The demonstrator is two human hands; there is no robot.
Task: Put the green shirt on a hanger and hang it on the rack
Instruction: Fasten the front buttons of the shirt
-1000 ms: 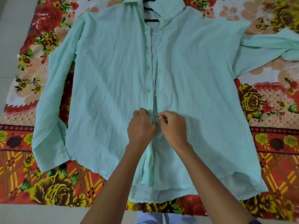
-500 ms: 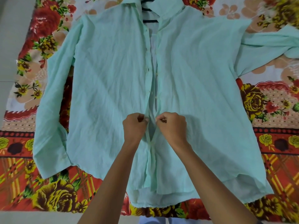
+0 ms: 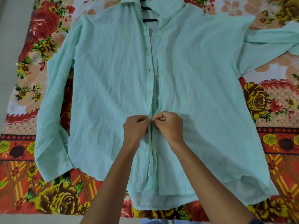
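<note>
The pale green shirt [image 3: 105, 88] lies front-up and spread flat on a floral bedsheet, collar at the top, sleeves out to both sides. A dark hanger [image 3: 149, 20] shows inside the open collar; most of it is hidden under the fabric. My left hand [image 3: 135, 128] pinches the left edge of the button placket at mid-height. My right hand [image 3: 169, 125] pinches the right edge directly beside it, fingertips nearly touching. Above my hands the placket gapes open; below them it lies closed.
The red, yellow and peach floral bedsheet [image 3: 25, 159] covers the surface under the shirt. Bare pale floor [image 3: 8, 46] runs along the left edge. The right sleeve [image 3: 275, 39] folds off toward the right border. No rack is in view.
Both hands have drawn the two placket edges together at the same spot; half a second ago they held the edges slightly apart. The shirt has barely shifted.
</note>
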